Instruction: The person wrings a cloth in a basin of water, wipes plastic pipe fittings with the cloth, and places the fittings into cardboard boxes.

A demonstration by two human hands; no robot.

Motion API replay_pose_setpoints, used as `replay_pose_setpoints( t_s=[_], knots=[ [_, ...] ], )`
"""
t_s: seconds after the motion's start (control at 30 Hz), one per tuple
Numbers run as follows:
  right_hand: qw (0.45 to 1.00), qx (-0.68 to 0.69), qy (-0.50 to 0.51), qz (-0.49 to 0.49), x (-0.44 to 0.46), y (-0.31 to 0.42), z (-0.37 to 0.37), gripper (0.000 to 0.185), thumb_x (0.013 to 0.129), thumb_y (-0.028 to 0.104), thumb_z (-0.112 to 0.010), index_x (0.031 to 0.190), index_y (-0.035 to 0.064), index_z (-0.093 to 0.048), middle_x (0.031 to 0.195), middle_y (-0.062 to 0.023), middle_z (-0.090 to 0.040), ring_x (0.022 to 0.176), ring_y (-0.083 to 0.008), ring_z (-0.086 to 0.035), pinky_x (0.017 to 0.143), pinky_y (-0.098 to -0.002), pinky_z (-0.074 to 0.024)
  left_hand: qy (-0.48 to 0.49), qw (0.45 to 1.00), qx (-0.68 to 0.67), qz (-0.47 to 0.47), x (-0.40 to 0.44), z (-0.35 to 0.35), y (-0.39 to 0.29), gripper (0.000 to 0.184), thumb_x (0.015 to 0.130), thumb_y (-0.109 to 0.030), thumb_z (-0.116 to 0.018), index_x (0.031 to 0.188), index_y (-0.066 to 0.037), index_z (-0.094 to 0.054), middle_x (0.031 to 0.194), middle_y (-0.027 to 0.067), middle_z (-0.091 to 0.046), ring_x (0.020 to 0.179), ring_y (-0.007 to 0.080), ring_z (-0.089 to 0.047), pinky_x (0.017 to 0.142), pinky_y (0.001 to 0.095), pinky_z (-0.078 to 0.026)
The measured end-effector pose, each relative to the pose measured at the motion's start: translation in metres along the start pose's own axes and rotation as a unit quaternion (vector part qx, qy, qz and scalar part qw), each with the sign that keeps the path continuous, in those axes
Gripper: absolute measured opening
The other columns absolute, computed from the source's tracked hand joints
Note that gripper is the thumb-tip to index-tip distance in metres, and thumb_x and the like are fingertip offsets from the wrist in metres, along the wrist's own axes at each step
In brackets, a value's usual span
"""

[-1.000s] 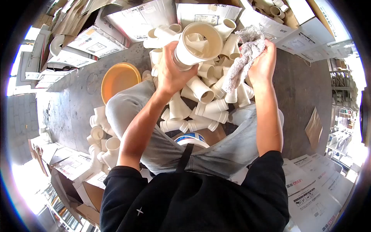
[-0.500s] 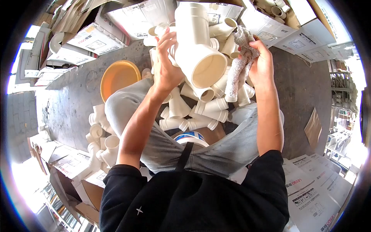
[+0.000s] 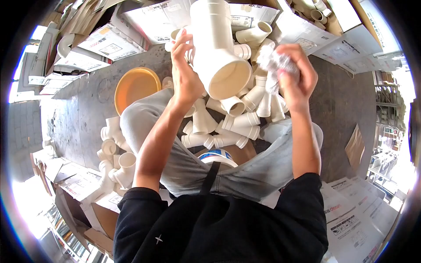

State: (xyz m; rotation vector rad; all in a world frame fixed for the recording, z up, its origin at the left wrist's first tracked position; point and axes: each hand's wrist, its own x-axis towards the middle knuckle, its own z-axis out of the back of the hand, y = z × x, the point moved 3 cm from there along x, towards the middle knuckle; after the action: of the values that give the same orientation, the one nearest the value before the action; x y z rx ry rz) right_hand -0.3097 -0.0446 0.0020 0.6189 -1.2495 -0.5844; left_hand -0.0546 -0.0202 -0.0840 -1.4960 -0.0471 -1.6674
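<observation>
A large white plastic pipe fitting (image 3: 215, 50) is held up before me, its wide round mouth facing toward me and down. Along its left side is my left hand (image 3: 186, 76), gripping it with the fingers pointing up; part of the grip is hidden behind the fitting. To the right, my right hand (image 3: 300, 76) is closed round a crumpled greyish-white cloth (image 3: 274, 63), slightly blurred and apart from the fitting. Below both hands lies a heap of smaller white pipe fittings (image 3: 241, 125) between my legs.
An orange basin (image 3: 138, 90) stands on the floor at left, near my knee. More fittings (image 3: 116, 164) lie by a carton at lower left. Cardboard boxes (image 3: 158, 22) line the far side, one at upper right holding fittings. A white bucket (image 3: 218, 157) is between my thighs.
The large fitting has shifted slightly left and toward me, its mouth turning a little. My right hand has bunched up the cloth, which hung down longer before.
</observation>
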Motion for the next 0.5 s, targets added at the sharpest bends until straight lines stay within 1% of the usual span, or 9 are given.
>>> replay_pose_setpoints(
  t_s=[0.03, 0.07, 0.1, 0.17, 0.2, 0.33, 0.4, 0.43, 0.5],
  knots=[
    [0.988, -0.085, 0.040, 0.124, 0.004, 0.013, -0.006, 0.030, 0.080, 0.011, -0.065, 0.105, -0.0026, -0.071, 0.099, -0.0116, -0.070, 0.079, -0.0171, -0.064, 0.072, -0.0306, -0.0530, -0.004, 1.000, 0.005, 0.012, 0.000, -0.001, 0.000, 0.074, 0.076, -0.008, -0.088, 0.130, 0.000, -0.040, 0.141, 0.0236, -0.049, 0.141, 0.0455, -0.045, 0.118, 0.0579, -0.033],
    [0.983, -0.125, 0.051, 0.124, 0.000, 0.023, -0.012, 0.029, 0.076, 0.013, -0.068, 0.101, -0.0008, -0.072, 0.098, -0.0123, -0.069, 0.078, -0.0190, -0.066, 0.069, -0.0315, -0.0530, -0.007, 1.000, 0.008, 0.024, 0.001, -0.001, 0.001, 0.075, 0.075, -0.008, -0.089, 0.131, 0.000, -0.040, 0.141, 0.0230, -0.049, 0.141, 0.0456, -0.045, 0.118, 0.0583, -0.032],
    [0.971, -0.168, 0.061, 0.157, -0.003, 0.029, -0.020, 0.027, 0.075, 0.013, -0.072, 0.100, 0.0047, -0.074, 0.098, -0.0074, -0.070, 0.077, -0.0172, -0.066, 0.067, -0.0304, -0.0536, 0.003, 0.999, 0.044, 0.015, 0.003, 0.001, 0.000, 0.075, 0.074, -0.008, -0.089, 0.132, -0.001, -0.040, 0.140, 0.0219, -0.050, 0.141, 0.0454, -0.045, 0.118, 0.0593, -0.032],
    [0.891, -0.357, 0.093, 0.266, -0.011, 0.031, -0.035, 0.025, 0.076, 0.014, -0.077, 0.101, 0.0110, -0.075, 0.100, -0.0022, -0.070, 0.078, -0.0142, -0.065, 0.066, -0.0282, -0.0546, 0.024, 0.993, 0.113, -0.002, 0.009, 0.004, -0.003, 0.077, 0.073, -0.008, -0.089, 0.133, -0.002, -0.041, 0.138, 0.0195, -0.052, 0.141, 0.0449, -0.045, 0.118, 0.0612, -0.031],
    [0.882, -0.376, 0.102, 0.265, -0.018, 0.025, -0.043, 0.026, 0.077, 0.017, -0.080, 0.102, 0.0148, -0.075, 0.105, 0.0011, -0.069, 0.080, -0.0126, -0.064, 0.066, -0.0276, -0.0556, 0.016, 0.990, 0.138, -0.003, 0.008, 0.002, 0.001, 0.069, 0.077, -0.007, -0.085, 0.132, -0.004, -0.044, 0.138, 0.0166, -0.053, 0.140, 0.0427, -0.046, 0.117, 0.0629, -0.030],
    [0.870, -0.422, 0.215, 0.135, -0.033, 0.011, -0.066, 0.021, 0.078, 0.020, -0.078, 0.095, 0.0079, -0.075, 0.103, 0.0007, -0.065, 0.089, -0.0162, -0.063, 0.068, -0.0300, -0.0570, 0.024, 0.984, 0.171, -0.036, 0.006, 0.000, 0.006, 0.059, 0.083, -0.005, -0.079, 0.132, -0.005, -0.045, 0.138, 0.0154, -0.053, 0.140, 0.0410, -0.047, 0.117, 0.0639, -0.029],
    [0.911, -0.338, 0.230, 0.053, -0.038, 0.015, -0.074, 0.019, 0.081, 0.018, -0.074, 0.095, 0.0045, -0.075, 0.101, -0.0043, -0.068, 0.082, -0.0197, -0.067, 0.067, -0.0336, -0.0579, 0.027, 0.981, 0.180, -0.061, 0.007, 0.000, 0.005, 0.055, 0.085, -0.003, -0.076, 0.131, -0.004, -0.045, 0.138, 0.0158, -0.053, 0.139, 0.0412, -0.047, 0.117, 0.0644, -0.029],
    [0.928, -0.284, 0.239, 0.012, -0.041, 0.016, -0.076, 0.019, 0.084, 0.017, -0.071, 0.096, 0.0027, -0.074, 0.098, -0.0063, -0.069, 0.078, -0.0205, -0.069, 0.066, -0.0335, -0.0574, 0.040, 0.978, 0.195, -0.055, 0.006, 0.001, 0.006, 0.062, 0.083, -0.006, -0.081, 0.132, -0.004, -0.043, 0.139, 0.0177, -0.052, 0.140, 0.0420, -0.046, 0.117, 0.0631, -0.031],
    [0.952, -0.091, 0.239, -0.168, -0.037, 0.017, -0.074, 0.018, 0.090, 0.014, -0.063, 0.096, 0.0000, -0.073, 0.089, -0.0082, -0.070, 0.069, -0.0188, -0.067, 0.061, -0.0316, -0.0553, 0.066, 0.972, 0.224, -0.043, 0.002, 0.000, 0.009, 0.077, 0.077, -0.012, -0.090, 0.133, -0.003, -0.038, 0.141, 0.0214, -0.050, 0.142, 0.0437, -0.045, 0.117, 0.0606, -0.035]
  ],
)
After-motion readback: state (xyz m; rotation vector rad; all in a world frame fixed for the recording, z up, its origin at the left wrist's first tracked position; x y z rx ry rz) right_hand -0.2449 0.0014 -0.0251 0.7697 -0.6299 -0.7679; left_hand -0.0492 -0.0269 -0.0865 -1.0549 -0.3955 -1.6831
